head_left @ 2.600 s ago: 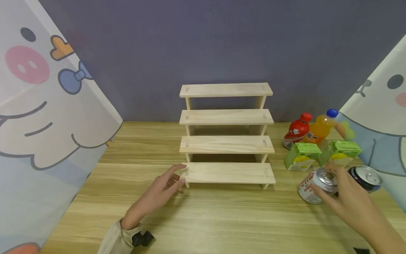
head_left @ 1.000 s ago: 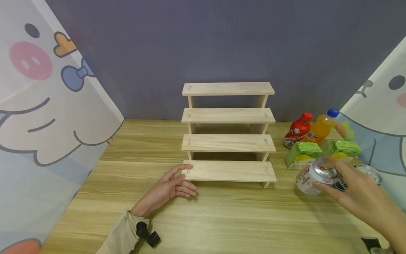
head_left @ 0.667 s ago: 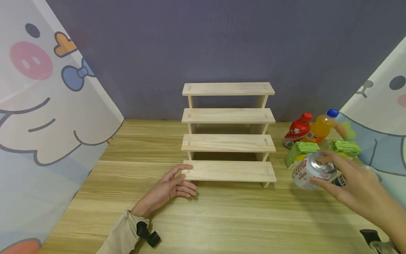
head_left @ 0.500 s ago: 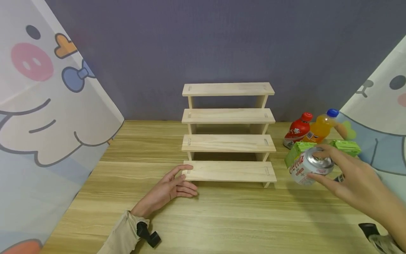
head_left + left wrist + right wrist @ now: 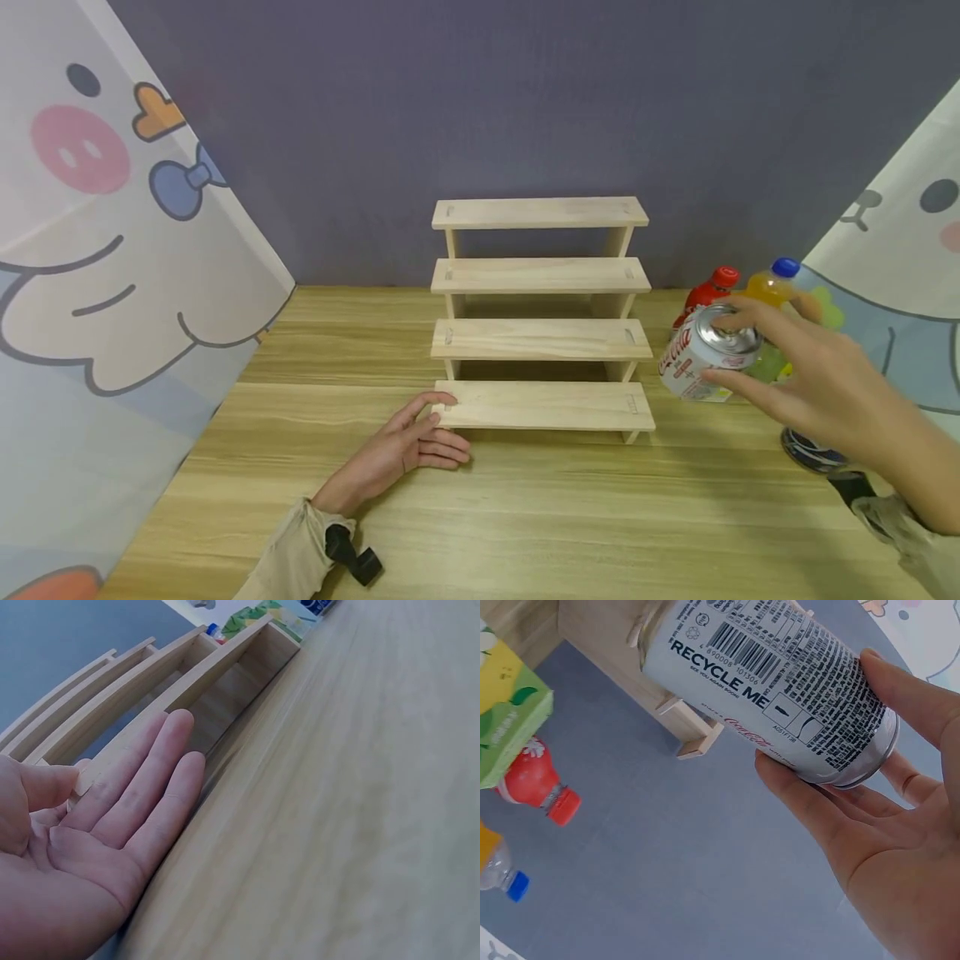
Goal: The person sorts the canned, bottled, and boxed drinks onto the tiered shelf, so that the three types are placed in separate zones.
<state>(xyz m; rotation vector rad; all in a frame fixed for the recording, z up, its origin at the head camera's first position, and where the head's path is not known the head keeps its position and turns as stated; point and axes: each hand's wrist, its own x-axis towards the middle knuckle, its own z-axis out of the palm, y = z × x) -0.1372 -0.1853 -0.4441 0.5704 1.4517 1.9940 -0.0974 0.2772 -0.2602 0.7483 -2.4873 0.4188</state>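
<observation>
In the head view, my right hand [image 5: 810,387] grips a white and red Coca-Cola can [image 5: 697,362] near its silver top. Tilted, the can hangs above the table at the right of a four-step wooden display shelf [image 5: 540,404]. Small print and a barcode on the can [image 5: 780,682] face the right wrist camera. My left hand [image 5: 397,450] is at the left end of the lowest step, thumb and index finger pinching its corner. In the left wrist view, the other fingers of the left hand [image 5: 112,840] lie straight along the shelf's front.
Behind the can stand a red bottle [image 5: 708,292] and an orange drink bottle with a blue cap [image 5: 772,283]. Green juice boxes [image 5: 768,364] are mostly hidden by the can and hand. A dark can [image 5: 806,454] stands partly under my right wrist.
My right hand has lifted the Coca-Cola can off the table and carried it up and leftward. My left hand has moved onto the corner of the lowest step and stayed there.
</observation>
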